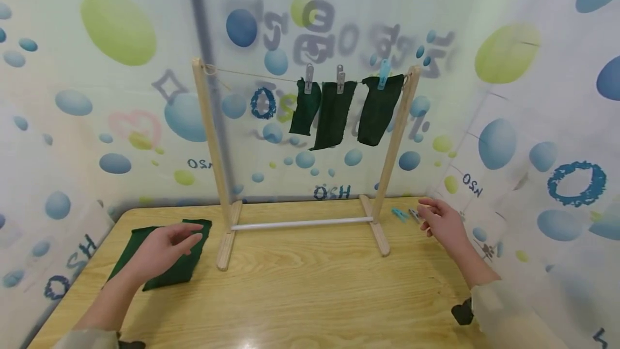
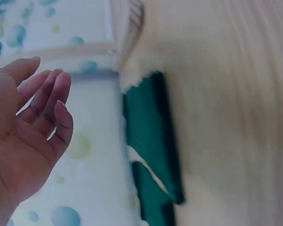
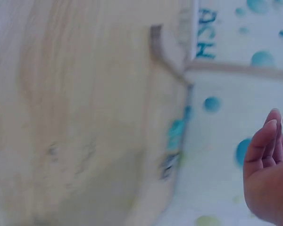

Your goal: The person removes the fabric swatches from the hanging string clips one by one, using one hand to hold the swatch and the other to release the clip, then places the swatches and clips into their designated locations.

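My left hand (image 1: 162,249) hovers over dark green cloth (image 1: 176,271) lying on the table at the left, its fingers relaxed and nothing in them. The left wrist view shows that cloth (image 2: 151,127) beyond the hand, apart from it. On the right, my right hand (image 1: 443,225) hangs loosely curled and holds nothing. Just left of it lie a blue clothespin (image 1: 399,214) and a grey clothespin (image 1: 414,214); in the right wrist view the blue clothespin (image 3: 175,134) is blurred, with the fingers well away.
A wooden rack (image 1: 210,139) with a white crossbar (image 1: 300,224) stands at the back of the table (image 1: 300,290). From its string (image 1: 256,74) hang three dark green cloths (image 1: 334,114), clipped by grey clothespins (image 1: 308,79) and a blue clothespin (image 1: 384,74). A patterned curtain (image 1: 145,176) surrounds the table.
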`<state>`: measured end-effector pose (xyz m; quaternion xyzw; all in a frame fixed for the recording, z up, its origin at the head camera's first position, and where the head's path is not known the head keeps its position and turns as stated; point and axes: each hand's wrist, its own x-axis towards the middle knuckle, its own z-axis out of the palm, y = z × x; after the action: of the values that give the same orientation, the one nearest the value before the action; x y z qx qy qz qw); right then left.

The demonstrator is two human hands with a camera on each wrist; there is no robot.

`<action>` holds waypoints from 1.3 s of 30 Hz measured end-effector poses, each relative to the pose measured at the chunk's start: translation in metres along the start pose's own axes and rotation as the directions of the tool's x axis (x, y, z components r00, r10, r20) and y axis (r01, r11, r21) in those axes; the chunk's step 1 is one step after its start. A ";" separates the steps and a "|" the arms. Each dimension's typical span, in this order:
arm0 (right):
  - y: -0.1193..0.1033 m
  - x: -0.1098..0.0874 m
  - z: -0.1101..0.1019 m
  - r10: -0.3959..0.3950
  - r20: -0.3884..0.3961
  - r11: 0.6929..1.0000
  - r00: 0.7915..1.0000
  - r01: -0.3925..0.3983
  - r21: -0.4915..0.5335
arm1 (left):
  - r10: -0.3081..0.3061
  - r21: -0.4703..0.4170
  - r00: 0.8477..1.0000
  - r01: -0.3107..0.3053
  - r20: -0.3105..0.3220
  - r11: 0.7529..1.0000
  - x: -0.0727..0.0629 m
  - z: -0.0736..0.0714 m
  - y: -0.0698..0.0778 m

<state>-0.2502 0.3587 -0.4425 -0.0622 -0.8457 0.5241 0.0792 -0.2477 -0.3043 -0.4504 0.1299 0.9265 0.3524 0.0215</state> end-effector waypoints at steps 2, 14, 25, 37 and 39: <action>-0.015 -0.003 0.003 -0.031 0.017 0.999 0.999 0.031 0.009 | 0.032 -0.006 0.999 -0.032 -0.016 0.999 0.001 0.000 0.011; -0.112 -0.020 0.023 -0.209 0.112 0.977 0.972 0.212 -0.016 | 0.170 -0.039 0.983 -0.173 -0.070 0.984 0.003 -0.010 0.086; -0.180 -0.018 0.034 -0.344 0.136 0.932 0.929 0.355 -0.065 | 0.333 -0.031 0.941 -0.335 -0.053 0.942 0.018 -0.020 0.136; -0.241 -0.014 0.044 -0.423 0.149 0.892 0.894 0.440 -0.107 | 0.400 -0.008 0.914 -0.401 -0.072 0.916 0.058 -0.021 0.195; -0.252 -0.013 0.047 -0.437 0.156 0.885 0.886 0.454 -0.102 | 0.394 -0.033 0.915 -0.398 -0.085 0.917 0.067 -0.020 0.206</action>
<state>-0.2522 0.2038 -0.2384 0.1626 -0.8742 0.4361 0.1385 -0.2684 -0.1524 -0.2968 0.3003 0.8722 0.3770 -0.0827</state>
